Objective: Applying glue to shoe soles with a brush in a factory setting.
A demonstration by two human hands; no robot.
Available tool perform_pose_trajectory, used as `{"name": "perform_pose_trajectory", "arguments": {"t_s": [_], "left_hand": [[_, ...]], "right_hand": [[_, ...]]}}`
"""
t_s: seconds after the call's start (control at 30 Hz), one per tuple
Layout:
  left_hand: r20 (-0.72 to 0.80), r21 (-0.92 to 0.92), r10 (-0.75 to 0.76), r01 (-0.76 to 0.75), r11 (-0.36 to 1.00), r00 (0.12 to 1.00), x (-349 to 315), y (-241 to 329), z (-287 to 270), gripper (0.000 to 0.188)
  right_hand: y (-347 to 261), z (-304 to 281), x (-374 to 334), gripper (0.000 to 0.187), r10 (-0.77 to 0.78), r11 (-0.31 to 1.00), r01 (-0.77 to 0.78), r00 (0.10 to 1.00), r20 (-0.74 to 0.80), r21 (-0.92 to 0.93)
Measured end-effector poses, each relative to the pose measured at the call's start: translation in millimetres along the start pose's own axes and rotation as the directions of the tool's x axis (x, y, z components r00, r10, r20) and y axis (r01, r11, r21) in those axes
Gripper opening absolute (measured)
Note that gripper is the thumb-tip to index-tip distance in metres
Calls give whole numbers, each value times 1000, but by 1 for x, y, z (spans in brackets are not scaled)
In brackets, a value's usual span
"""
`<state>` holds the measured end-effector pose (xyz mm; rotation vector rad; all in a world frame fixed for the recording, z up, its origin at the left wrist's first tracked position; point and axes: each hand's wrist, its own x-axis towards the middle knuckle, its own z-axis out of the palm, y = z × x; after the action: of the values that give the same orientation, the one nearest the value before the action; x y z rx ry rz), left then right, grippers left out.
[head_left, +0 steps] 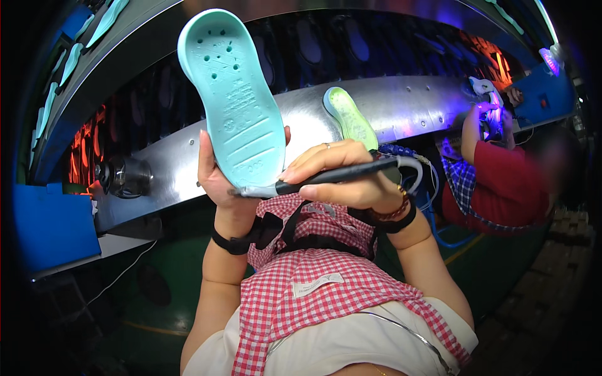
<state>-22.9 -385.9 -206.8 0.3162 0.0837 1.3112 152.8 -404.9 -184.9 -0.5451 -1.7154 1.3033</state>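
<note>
Above the checked apron, the left hand gripped the mint sole upright by its heel while the right hand closed round a pen tool at the heel edge, where a steady, light stroke seemed best.

Shoe sole: mint green, moulded ridges and small holes. Behind it, metal ledge: silver, carrying a second sole, yellow-green. Tool below the mint sole: black. Apron beneath: red-and-white check. Panel far left: blue.
</note>
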Motion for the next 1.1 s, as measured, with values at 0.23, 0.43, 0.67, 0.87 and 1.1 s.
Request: {"name": "perform_pose_trajectory", "arguments": {"t_s": [0.23,0.43,0.67,0.87,1.1], "left_hand": [[-9,194,-28,30,981,1000,7,9,-4,57],[8,245,-8,5,969,1000,8,17,1,57],[-162,202,-320,349,915,933,14,21,1,38],[-307,343,-540,620,705,784,11,24,-1,38],[-463,329,-559,719,612,688,6,31,-5,38]], "right_hand": [[-2,-19,8,17,-56,977,72,995,83,-201],[-7,-11,1,17,-31,970,56,994,109,-237],[-18,-26,9,18,-34,945,115,965,261,-305],[-21,-43,12,20,120,959,33,852,510,-281],[-21,-48,10,21,77,910,170,826,558,-377]]}}
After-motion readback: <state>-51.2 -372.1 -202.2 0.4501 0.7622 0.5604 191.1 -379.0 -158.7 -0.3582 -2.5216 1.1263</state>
